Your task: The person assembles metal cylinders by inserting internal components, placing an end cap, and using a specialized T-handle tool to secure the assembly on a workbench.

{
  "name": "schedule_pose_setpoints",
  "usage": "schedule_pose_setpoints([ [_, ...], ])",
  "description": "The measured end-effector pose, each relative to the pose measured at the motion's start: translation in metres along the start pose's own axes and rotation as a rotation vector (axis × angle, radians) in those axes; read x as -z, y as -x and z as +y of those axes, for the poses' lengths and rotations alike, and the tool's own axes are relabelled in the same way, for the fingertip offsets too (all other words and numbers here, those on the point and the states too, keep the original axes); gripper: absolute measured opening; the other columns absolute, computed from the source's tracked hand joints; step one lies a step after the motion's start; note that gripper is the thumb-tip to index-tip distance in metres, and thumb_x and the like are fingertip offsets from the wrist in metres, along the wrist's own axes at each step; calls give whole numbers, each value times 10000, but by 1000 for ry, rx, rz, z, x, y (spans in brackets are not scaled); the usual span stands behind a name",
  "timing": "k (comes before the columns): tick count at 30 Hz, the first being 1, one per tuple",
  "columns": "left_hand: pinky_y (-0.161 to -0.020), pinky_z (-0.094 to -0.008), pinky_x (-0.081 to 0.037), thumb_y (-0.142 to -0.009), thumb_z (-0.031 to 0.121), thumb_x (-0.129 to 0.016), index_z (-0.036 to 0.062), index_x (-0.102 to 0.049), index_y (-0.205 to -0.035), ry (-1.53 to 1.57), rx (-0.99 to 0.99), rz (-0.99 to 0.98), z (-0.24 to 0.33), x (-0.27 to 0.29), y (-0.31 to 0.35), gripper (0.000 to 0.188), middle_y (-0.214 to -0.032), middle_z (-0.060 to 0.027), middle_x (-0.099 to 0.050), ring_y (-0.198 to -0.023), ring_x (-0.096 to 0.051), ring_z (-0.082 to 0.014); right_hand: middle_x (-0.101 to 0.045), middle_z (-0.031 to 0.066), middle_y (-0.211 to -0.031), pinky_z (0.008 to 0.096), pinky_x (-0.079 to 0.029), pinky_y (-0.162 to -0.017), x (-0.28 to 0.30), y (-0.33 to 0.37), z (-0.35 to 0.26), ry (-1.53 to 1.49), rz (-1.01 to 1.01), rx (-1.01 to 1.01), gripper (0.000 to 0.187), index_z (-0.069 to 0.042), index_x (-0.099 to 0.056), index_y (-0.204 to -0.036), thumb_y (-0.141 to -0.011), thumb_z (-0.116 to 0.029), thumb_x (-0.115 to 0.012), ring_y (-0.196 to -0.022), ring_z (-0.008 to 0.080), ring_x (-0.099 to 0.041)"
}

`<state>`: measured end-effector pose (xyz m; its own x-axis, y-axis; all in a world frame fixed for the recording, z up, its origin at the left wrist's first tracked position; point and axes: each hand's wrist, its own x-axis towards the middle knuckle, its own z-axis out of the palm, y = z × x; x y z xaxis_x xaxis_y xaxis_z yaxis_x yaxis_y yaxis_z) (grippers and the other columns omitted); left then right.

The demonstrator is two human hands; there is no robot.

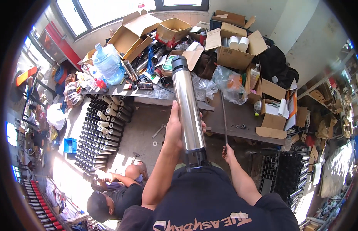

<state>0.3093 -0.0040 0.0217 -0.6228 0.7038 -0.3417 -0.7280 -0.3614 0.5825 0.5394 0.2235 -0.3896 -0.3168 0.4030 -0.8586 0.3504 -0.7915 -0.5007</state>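
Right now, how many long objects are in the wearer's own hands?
2: a black-ended steel cylinder in the left hand, and a thin rod in the right hand. No third one shows.

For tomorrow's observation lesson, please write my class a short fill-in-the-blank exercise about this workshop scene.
1. The left hand holds a shiny, cylindrical metal tube whose two ends are coloured ____.
2. A long, thin, dark rod is gripped in the person's ____ hand.
3. The small, rectangular plastic crate is coloured ____.

Missing words: black; right; blue.
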Motion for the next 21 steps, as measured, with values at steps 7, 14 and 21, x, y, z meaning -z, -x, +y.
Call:
schedule_pose_setpoints([
  [7,-625,-434,-545,-998,645,-311,104,-522,-1280,303,37,-236,-30,3,-12,645,-988,-156,-601,-724,-612,-296,-596,-25,-803,266,-427,-522,1,21,9,299,93,184,419,-130,-613,-1030,-957,-543,-602,-648,95,-542],
  [14,-593,-382,-531,-1013,624,-268,82,-495,-1227,387,19,-317,-38,-12,-9,625,-913,-128,-587,-680,-598,-238,-612,-4,-800,250,-419,-503,43,22,36,420,202,294,484,-76,-641,-1024,-940,-553,-627,-641,88,-545],
  [21,-551,-371,-487,-1002,652,-301,108,-532,-1262,463,-15,-474,-47,-9,-10,646,-976,-141,-556,-677,-555,-237,-647,26,-808,264,-431,-479,87,23,58,504,217,254,490,-61,-645,-1015,-940,-545,-631,-612,104,-568],
])
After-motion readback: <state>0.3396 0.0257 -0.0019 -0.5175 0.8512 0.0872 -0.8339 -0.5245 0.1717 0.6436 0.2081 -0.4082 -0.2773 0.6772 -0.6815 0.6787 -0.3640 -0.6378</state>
